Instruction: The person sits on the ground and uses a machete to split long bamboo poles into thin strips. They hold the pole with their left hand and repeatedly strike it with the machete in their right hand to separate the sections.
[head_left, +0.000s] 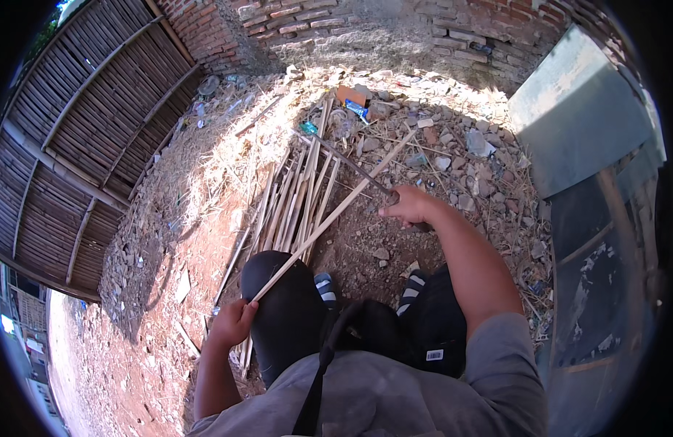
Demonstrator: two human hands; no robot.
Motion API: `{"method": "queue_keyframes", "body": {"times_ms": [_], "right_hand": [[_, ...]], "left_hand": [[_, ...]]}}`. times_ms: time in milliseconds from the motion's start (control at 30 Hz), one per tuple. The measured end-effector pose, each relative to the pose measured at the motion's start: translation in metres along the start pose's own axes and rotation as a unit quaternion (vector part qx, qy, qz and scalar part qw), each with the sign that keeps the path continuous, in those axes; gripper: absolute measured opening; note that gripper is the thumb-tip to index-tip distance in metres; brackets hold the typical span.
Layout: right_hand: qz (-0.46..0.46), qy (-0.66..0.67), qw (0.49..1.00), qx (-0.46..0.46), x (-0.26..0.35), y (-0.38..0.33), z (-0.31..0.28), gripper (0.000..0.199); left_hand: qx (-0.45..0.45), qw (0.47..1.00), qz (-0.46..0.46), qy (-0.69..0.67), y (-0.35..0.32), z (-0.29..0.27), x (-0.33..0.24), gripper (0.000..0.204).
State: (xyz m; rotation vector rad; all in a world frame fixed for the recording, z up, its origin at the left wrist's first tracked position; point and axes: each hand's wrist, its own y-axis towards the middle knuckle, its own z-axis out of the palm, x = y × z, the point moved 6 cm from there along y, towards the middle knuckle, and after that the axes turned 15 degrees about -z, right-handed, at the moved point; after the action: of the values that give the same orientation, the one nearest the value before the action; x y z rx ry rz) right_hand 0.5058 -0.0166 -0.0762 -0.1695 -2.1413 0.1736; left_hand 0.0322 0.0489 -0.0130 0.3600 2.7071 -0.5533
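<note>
Head view: the left hand point(233, 324) has its thumb and fingers closed on the lower end of a pale wooden strip point(329, 222), which slants up and rightward past the left knee point(278, 280). The right hand point(411, 207) is curled round the grip of a long dark blade point(344, 159), pointing up and leftward. Blade and strip cross just beside the right hand; contact between them cannot be confirmed. Further strips point(285, 211) lie in a loose pile on rubble-strewn ground point(351, 255), before a brick wall point(307, 22).
</note>
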Motion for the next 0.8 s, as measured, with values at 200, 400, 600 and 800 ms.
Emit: {"method": "queue_keyframes", "body": {"times_ms": [200, 400, 600, 800], "right_hand": [[-0.169, -0.245, 0.951, 0.090, 0.088, -0.016, 0.054, 0.038], [-0.079, -0.182, 0.976, -0.090, 0.007, -0.006, -0.011, 0.041], [-0.142, -0.215, 0.962, 0.094, 0.093, -0.017, 0.041, 0.045], [-0.082, -0.141, 0.983, -0.081, 0.007, 0.003, -0.008, 0.054]], "left_hand": [[-0.008, 1.000, -0.011, 0.026, -0.010, -0.011, -0.001, 0.048], [-0.012, 0.999, -0.023, 0.029, -0.006, -0.005, -0.008, 0.048], [0.007, 1.000, -0.009, 0.019, -0.004, -0.002, 0.009, 0.044], [-0.021, 1.000, -0.004, 0.017, -0.002, -0.003, -0.002, 0.047]]}}
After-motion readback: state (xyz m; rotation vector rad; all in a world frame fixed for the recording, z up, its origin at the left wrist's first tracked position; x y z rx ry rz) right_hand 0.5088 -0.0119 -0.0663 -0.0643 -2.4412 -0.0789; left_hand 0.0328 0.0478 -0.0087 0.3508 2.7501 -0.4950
